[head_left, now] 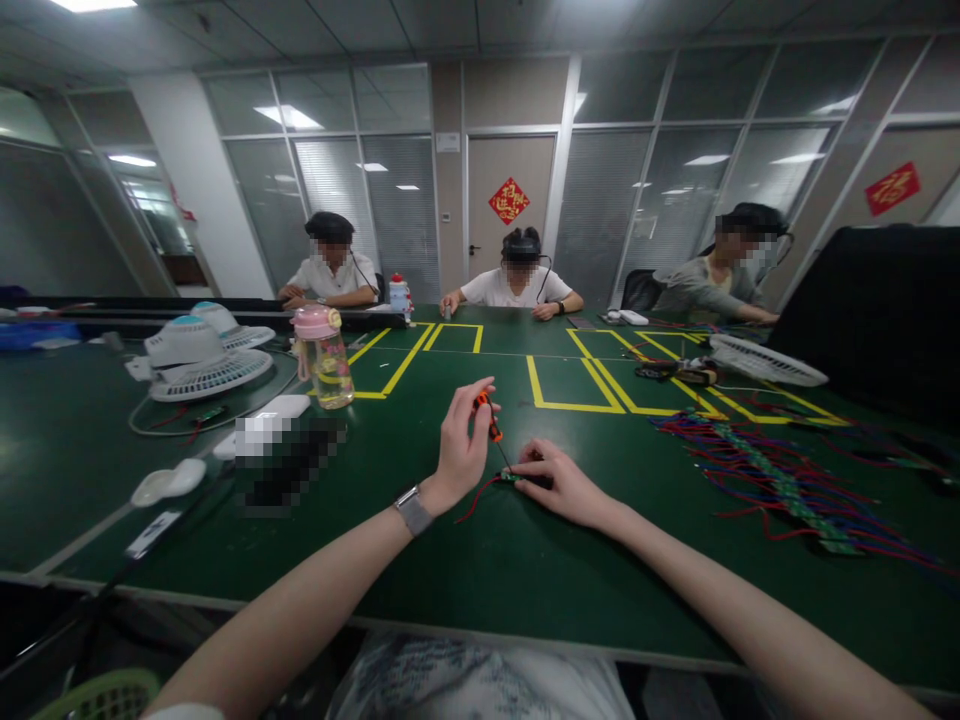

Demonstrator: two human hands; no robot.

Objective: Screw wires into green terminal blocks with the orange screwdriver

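My left hand (pixel 463 440) is closed around the orange and black handle of a screwdriver (pixel 493 428), held tilted with its shaft pointing down. The tip meets, or comes very close to, a small green circuit board (pixel 510 477) on the green table. A red wire (pixel 478 497) runs from the board toward the lower left. With its fingertips at the board's right side, my right hand (pixel 559 483) pinches the board against the tabletop. Part of the board is hidden behind those fingers.
A row of circuit boards (pixel 787 490) with red and blue wires lies to the right. On the left are a pink-lidded bottle (pixel 324 360), a white fan (pixel 202 360) and a white case (pixel 262 425). Yellow tape (pixel 577 406) marks the table. Several people sit across it.
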